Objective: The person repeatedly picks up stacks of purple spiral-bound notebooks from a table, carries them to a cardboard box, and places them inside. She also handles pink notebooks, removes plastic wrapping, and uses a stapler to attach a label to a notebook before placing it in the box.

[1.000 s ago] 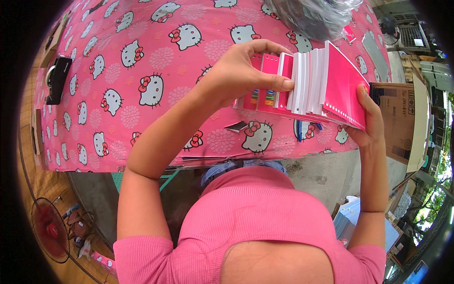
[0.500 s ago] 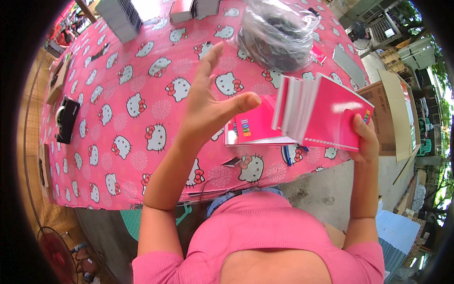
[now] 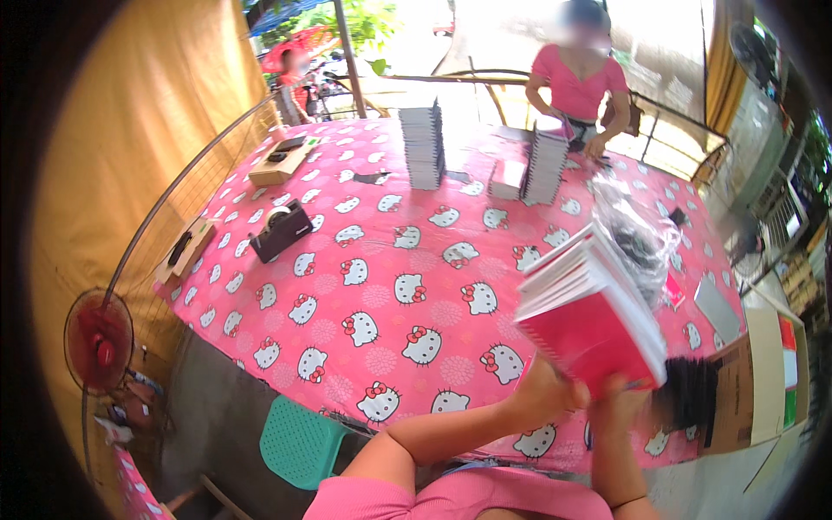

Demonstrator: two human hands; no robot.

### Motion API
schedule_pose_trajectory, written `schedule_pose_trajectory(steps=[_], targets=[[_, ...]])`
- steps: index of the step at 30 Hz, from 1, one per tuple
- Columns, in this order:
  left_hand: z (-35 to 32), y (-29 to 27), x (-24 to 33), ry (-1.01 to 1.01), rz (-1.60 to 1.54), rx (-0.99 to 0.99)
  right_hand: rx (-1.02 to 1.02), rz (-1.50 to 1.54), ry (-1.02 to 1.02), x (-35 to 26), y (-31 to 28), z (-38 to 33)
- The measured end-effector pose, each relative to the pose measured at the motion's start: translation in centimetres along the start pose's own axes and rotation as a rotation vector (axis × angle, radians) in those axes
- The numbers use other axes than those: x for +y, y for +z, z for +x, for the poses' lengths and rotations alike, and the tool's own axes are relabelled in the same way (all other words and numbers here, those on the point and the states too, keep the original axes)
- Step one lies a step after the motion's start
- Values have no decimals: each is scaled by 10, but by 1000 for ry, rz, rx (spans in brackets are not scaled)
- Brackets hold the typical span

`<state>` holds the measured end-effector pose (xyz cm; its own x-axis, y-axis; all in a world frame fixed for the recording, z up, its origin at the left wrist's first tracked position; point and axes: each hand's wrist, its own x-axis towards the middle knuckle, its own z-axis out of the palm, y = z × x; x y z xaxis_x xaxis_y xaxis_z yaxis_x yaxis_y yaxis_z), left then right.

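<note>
Both my hands hold a stack of pink-covered notebooks (image 3: 594,316) lifted above the near right part of the table. My left hand (image 3: 544,390) grips the stack's lower left corner. My right hand (image 3: 617,397) grips it from below, beside the left one. The stack is tilted and blurred. Under it lies the pink cartoon-cat tablecloth (image 3: 390,277).
Two tall notebook stacks (image 3: 423,143) (image 3: 544,165) stand at the table's far side, where another person in pink (image 3: 576,78) works. A black tape dispenser (image 3: 279,230) sits left. A clear plastic bag (image 3: 637,234), a cardboard box (image 3: 758,381), a green stool (image 3: 299,442) and a red fan (image 3: 97,342) surround me.
My view has swung up from my lap to the whole table. My left hand came back from the open air to the stack, and both hands raised the notebooks.
</note>
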<state>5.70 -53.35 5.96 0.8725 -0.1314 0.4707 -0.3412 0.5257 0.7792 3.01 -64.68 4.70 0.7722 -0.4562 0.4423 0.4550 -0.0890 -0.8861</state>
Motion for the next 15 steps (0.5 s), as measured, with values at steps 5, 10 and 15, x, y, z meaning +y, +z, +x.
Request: schedule_pose_trajectory(steps=[5,10,15], targets=[[-9,-90,-1,190,803,82,-490,-278,-276,-25,36,3],[-36,-148,36,-207,227,101,-887,-186,-127,-29,32,-22],[-107,-194,-11,-229,468,87,-830,-154,-75,28,75,-63]])
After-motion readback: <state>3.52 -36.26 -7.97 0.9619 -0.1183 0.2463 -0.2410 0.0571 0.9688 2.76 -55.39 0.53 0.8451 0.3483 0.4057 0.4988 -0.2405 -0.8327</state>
